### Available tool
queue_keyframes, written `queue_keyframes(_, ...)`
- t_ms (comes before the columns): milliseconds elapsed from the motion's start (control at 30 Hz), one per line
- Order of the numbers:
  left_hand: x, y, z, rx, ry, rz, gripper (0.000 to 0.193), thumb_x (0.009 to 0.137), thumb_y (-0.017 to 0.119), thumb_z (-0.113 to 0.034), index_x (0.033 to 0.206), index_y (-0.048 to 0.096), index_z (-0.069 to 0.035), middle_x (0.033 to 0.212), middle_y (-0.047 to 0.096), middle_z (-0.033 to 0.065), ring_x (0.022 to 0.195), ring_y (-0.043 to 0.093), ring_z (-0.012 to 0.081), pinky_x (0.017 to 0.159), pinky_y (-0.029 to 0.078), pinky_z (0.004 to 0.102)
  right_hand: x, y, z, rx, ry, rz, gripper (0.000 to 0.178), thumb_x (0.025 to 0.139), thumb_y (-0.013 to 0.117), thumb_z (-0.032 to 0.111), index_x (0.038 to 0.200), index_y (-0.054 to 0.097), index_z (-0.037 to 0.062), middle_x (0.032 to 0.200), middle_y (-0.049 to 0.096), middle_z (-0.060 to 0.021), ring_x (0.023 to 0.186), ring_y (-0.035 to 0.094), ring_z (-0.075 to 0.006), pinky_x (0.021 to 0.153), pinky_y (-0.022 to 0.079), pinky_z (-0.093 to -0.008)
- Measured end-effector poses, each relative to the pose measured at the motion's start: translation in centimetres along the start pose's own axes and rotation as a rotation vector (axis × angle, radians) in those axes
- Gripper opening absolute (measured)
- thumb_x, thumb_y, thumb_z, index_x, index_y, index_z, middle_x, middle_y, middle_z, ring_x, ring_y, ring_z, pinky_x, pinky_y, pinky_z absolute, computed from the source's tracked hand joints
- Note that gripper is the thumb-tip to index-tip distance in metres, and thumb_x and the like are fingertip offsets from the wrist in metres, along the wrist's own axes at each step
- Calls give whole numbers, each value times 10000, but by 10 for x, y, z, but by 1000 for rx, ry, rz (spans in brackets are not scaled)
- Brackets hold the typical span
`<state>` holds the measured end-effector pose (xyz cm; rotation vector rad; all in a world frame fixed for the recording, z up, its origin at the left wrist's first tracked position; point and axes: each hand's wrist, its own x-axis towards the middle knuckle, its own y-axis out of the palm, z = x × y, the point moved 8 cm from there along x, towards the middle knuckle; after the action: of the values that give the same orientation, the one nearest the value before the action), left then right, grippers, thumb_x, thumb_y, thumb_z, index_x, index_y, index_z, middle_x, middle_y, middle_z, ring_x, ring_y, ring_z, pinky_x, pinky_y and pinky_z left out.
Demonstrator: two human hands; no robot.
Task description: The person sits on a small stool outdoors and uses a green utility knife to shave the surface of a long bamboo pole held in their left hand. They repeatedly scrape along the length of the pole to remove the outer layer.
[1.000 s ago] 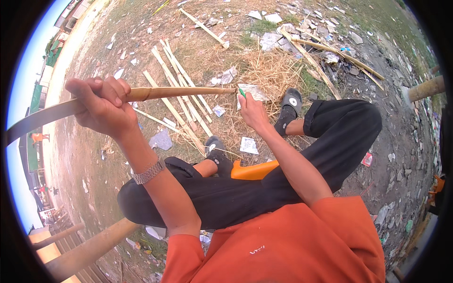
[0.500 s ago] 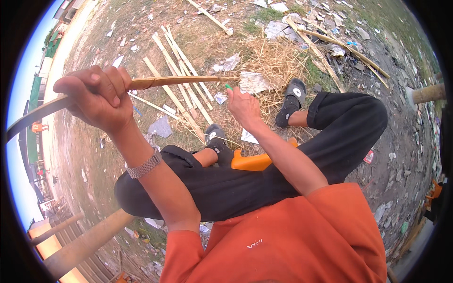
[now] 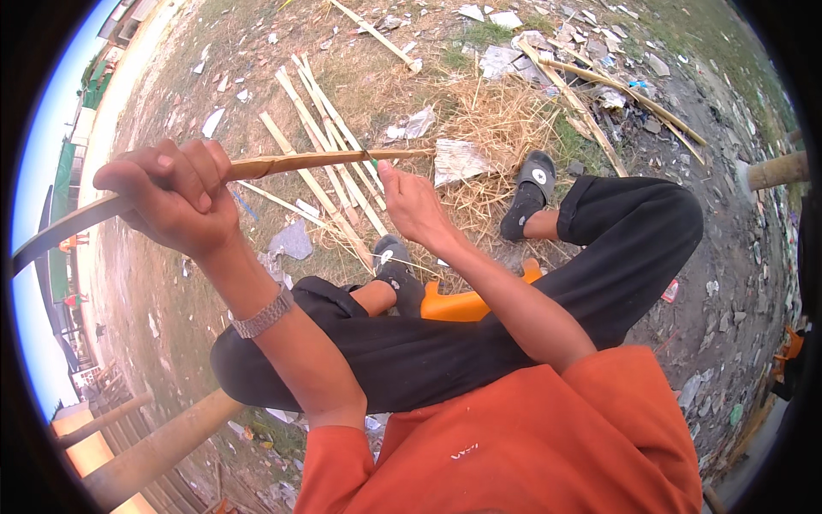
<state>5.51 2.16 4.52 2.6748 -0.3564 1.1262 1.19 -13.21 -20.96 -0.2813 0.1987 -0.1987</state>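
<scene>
- While the person sat on a low orange stool (image 3: 467,304), the left hand (image 3: 175,201) was closed in a full fist around a long bamboo stick (image 3: 257,167), fingers wrapped over the top of it.
- The stick lay almost level, raised in front of the body; its long axis ran from left to right, one end reaching out past the fist toward the left edge and the other pointing right, toward the right hand (image 3: 411,206).
- The right hand sat at the stick's right end, fingers curled and thumb up; whether it truly gripped the tip or only touched it could not be told, and something small and green showed just at the thumb.
- A metal wristwatch (image 3: 263,314) circled the left wrist.
- Below the stick, a bundle of split bamboo strips (image 3: 330,167) lay on the ground, slanting away from the person, beside a heap of dry straw (image 3: 497,120).
- Both feet wore dark sandals (image 3: 531,193), and scraps of paper littered the dirt ground (image 3: 171,283) around them.
</scene>
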Motion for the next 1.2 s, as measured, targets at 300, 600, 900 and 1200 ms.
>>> queue_keyframes(300,-2,9,-3,-8,9,-1,450,960,434,-492,743,531,-109,413,282,-37,335,209,60,378,197,235,3,0,-120,-431,200,-142,598,996,286,454,888,627,-25,787,634,-297,793,635,-451,727,492,-526)
queue_keyframes(600,1,-9,4,9,4,-179,431,956,472,-470,734,514,-104,416,287,-43,344,221,58,390,195,237,2,-20,-65,-118,32,-219,604,995,276,467,890,621,-18,756,613,-303,770,595,-481,736,455,-526)
queue_keyframes(900,-2,-8,0,26,-11,-197,422,941,508,-465,722,519,-105,422,291,-41,345,221,63,392,208,247,12,13,-68,-404,91,-200,576,990,318,448,823,652,9,756,638,-273,767,635,-441,741,500,-525)
queue_keyframes(1200,7,-7,5,105,-17,-424,441,918,558,-461,689,502,-89,421,268,-46,357,241,61,404,223,243,23,-30,-168,-247,281,-315,674,987,251,511,877,634,-33,834,629,-277,824,605,-430,787,442,-513)
